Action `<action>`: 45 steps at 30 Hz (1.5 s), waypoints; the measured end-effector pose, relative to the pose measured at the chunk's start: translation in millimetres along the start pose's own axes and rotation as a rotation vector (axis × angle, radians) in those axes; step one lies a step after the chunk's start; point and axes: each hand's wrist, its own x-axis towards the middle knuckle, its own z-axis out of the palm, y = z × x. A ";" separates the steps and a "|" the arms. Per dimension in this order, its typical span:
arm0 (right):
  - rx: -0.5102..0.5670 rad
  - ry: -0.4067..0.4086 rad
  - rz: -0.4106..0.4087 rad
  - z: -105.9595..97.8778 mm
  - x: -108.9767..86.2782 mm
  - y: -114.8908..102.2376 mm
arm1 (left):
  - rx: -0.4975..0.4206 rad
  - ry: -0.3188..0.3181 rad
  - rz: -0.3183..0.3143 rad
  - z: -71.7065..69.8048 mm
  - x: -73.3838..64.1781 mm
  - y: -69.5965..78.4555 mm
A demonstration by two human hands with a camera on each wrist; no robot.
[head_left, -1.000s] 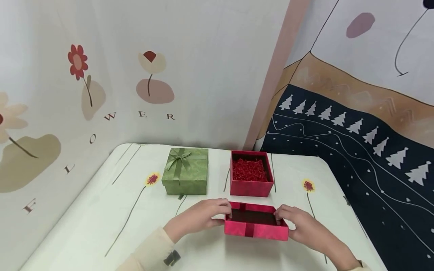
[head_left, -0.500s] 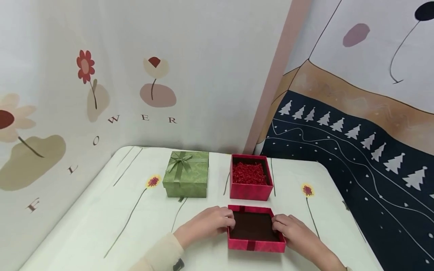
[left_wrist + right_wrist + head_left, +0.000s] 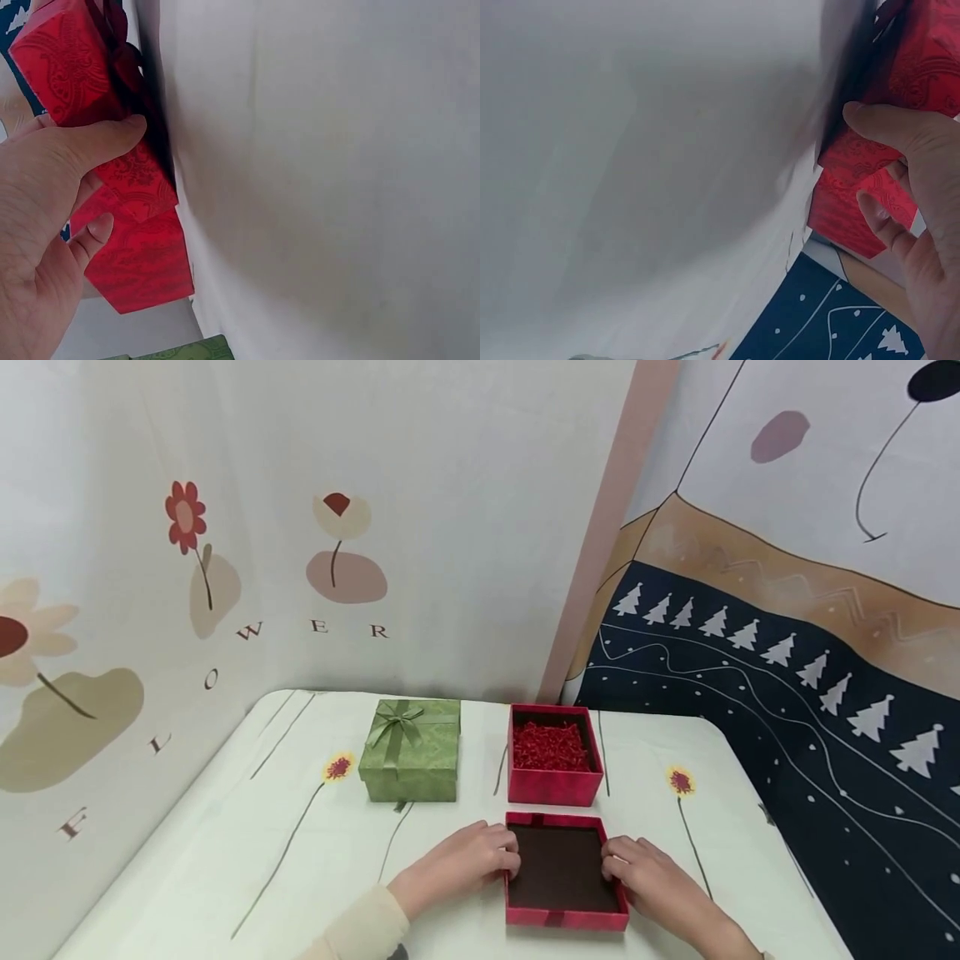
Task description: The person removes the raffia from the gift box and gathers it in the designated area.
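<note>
A red box lid (image 3: 568,918) lies inside-up near the table's front, its dark brown inside facing upward. My left hand (image 3: 465,862) grips its left wall, fingers hooked over the rim into the lid. At the opposite wall, my right hand (image 3: 654,878) holds on in the same way. Both wrist views show a thumb on the outside of the lid (image 3: 69,64), with a dark red ribbon bow (image 3: 127,64) beneath it. Just behind stands the open red box (image 3: 555,788), with red shredded paper (image 3: 551,746) inside.
A green gift box (image 3: 412,752) with a ribbon bow stands at the back left of the table, its lid on. The white tablecloth (image 3: 315,877) has printed flowers. A printed curtain (image 3: 465,527) hangs behind the table, and a dark tree-patterned cloth (image 3: 735,693) at the right.
The lid has tipped from a slant to nearly level, so more of its dark inside faces up. Both hands have kept hold of it throughout. The boxes behind stay put.
</note>
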 end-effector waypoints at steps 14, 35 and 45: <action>-0.037 -0.030 0.042 2.3 7.9 6.2 | 0.022 0.029 -0.007 8.0 -0.7 -5.0; 0.009 0.242 0.070 -51.4 85.1 1.1 | -0.366 0.202 -0.433 -32.2 42.2 -23.2; 0.303 0.148 0.353 -37.0 152.1 35.2 | -0.464 0.394 -0.768 5.7 73.8 -44.4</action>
